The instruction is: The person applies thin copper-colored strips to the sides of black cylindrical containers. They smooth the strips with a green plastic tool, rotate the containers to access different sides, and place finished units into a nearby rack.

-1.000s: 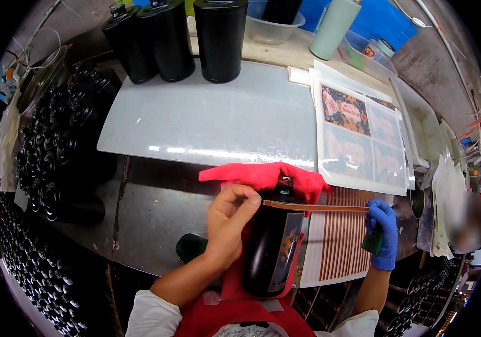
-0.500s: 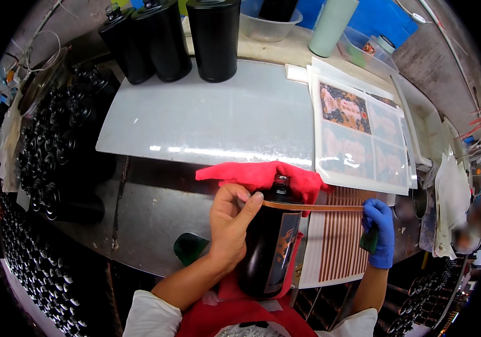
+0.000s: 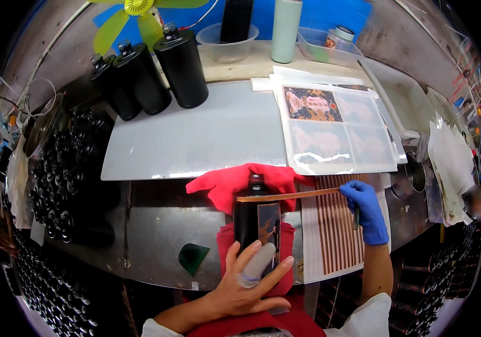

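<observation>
A black bottle [image 3: 246, 224] with a dark, copper-patterned label rests on red cloth in front of me, its neck against a red glove [image 3: 226, 188]. My left hand [image 3: 246, 283] is on the bottle's lower part, fingers spread around it; one finger wears a pale grey cover. In the blue-gloved right hand [image 3: 367, 210], the end of a copper-brown strip [image 3: 308, 194] is pinched. That strip runs taut leftward to the bottle's shoulder, where its other end lies. A green scraper [image 3: 356, 218] is also tucked in my right hand.
Left of the bottle lies another green scraper [image 3: 194, 258]. A sheet of brown strips [image 3: 341, 241] sits under my right arm. Beyond are a grey board [image 3: 195, 140], several black bottles [image 3: 181, 70], printed sheets [image 3: 341, 135] and a green fan [image 3: 139, 8]. More bottles [image 3: 63, 168] crowd the left.
My left hand has let go of the strip's left end and moved down onto the bottle's lower part. My right hand still holds the strip. The view has shifted.
</observation>
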A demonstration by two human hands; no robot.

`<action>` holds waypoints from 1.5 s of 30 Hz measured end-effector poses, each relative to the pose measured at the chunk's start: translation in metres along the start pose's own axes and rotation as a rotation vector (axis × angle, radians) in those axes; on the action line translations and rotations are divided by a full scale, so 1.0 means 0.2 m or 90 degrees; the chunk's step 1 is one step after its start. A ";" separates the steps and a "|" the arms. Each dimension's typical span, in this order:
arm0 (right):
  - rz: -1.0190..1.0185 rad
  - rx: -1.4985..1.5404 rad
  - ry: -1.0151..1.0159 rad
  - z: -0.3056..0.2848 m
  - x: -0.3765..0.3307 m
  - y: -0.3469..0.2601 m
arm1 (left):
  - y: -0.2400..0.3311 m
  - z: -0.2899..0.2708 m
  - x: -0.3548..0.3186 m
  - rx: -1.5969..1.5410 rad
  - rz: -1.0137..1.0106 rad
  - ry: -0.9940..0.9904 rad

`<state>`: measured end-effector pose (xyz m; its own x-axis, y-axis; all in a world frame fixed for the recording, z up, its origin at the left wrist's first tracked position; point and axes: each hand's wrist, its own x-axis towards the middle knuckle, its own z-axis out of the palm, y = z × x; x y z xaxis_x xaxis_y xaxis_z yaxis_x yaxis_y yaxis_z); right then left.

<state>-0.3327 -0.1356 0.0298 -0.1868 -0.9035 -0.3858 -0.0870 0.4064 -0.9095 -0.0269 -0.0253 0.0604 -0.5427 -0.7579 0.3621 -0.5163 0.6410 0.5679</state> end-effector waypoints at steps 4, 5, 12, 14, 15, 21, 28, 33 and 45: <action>-0.005 0.008 -0.034 0.07 -0.02 -0.01 | -0.14 0.11 -0.15 -0.058 -0.061 0.057; -0.014 0.001 -0.040 0.10 -0.05 -0.04 | -0.16 0.09 -0.17 -0.085 -0.125 0.001; -0.026 -0.012 -0.084 0.23 -0.11 -0.10 | -0.16 0.03 -0.22 -0.032 -0.094 0.066; -0.012 -0.017 -0.093 0.23 -0.10 -0.09 | -0.09 0.01 -0.17 0.047 -0.023 -0.001; -0.005 -0.021 -0.097 0.23 -0.09 -0.09 | -0.03 0.01 -0.11 0.111 -0.017 -0.010; -0.014 -0.020 -0.115 0.27 -0.10 -0.10 | -0.14 0.13 -0.19 -0.003 -0.041 0.033; -0.005 0.051 -0.201 0.51 -0.15 -0.18 | -0.20 0.07 -0.31 -0.183 -0.253 0.029; 0.017 0.026 -0.208 0.52 -0.16 -0.22 | -0.06 0.05 -0.10 0.074 -0.032 0.016; -0.017 -0.022 -0.212 0.59 -0.17 -0.23 | -0.17 0.10 -0.16 -0.072 -0.055 0.054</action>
<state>-0.2071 -0.1398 0.0661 0.1455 -0.9066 -0.3962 -0.1222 0.3809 -0.9165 -0.0054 -0.0204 0.0137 -0.4396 -0.8198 0.3671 -0.4773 0.5594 0.6777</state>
